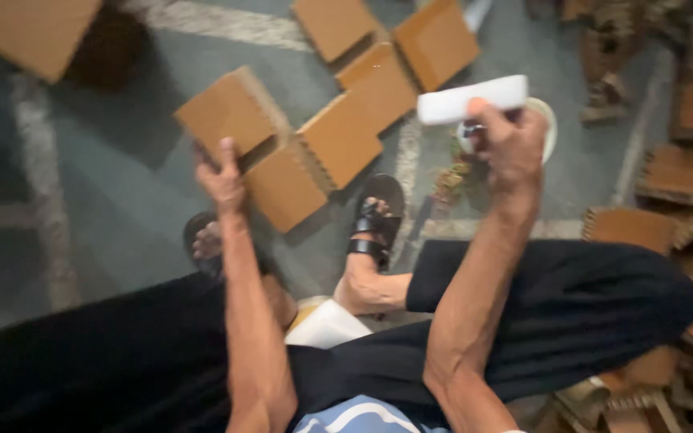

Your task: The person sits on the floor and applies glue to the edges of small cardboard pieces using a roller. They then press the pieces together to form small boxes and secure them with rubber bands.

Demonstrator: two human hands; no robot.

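A: Where are the hands?
B: Left hand (pixel 220 178) pinches a brown corrugated block (pixel 233 112) above the floor (pixel 114 192); right hand (pixel 511 144) clenches a white flat tool (pixel 473 99).
A: Risk?
B: The edge-only pinch looks weak; the block may slip onto the sandalled foot (pixel 377 220)

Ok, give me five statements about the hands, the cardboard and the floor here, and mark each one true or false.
1. The left hand grips the edge of a brown cardboard piece. True.
2. The right hand is empty. False: it holds a white block-shaped object.
3. Several cardboard pieces lie on the grey floor ahead of the person. True.
4. The person is barefoot. False: a black sandal is on the foot in view.
5. The cardboard pieces are blue. False: they are brown.
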